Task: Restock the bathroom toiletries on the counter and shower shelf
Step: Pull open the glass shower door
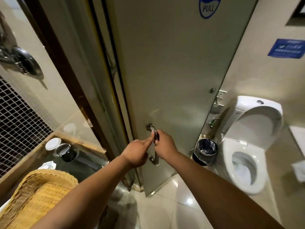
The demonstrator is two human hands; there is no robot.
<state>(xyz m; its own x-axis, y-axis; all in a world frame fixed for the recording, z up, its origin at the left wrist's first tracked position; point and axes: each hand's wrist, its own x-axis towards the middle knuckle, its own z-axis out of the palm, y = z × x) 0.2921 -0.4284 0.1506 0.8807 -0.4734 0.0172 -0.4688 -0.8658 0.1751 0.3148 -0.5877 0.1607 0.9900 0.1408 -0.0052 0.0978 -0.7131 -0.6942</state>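
**DOOR FIRST, RESTOCK ON HOLD**

Biggest thing in shot: the frosted door, dead centre, PULL sticker up top. It's ajar at the bottom edge, so prob. being swung to get at the space behind it. The shower shelf itself isn't in view.

Far right, the toilet, seat up, well apart from the action.

Near left, the wicker basket, likely the carry-all for stock, parked on the bench so both hands are free. No bottles show inside it from here.

Small bin sits between door and toilet, near the door's swing; could get clipped.

Now the handle, a steel bar low on the door. Right hand is wrapped round it, fingers clenched on the bar, doing the pulling. Left hand just beside, forefinger laid straight to the bar, grasping nothing I can see; looks like steadying.

Toiletries? A white-lidded jar and a dark cup, touching, at the bench's far left corner. Nothing in hand yet.
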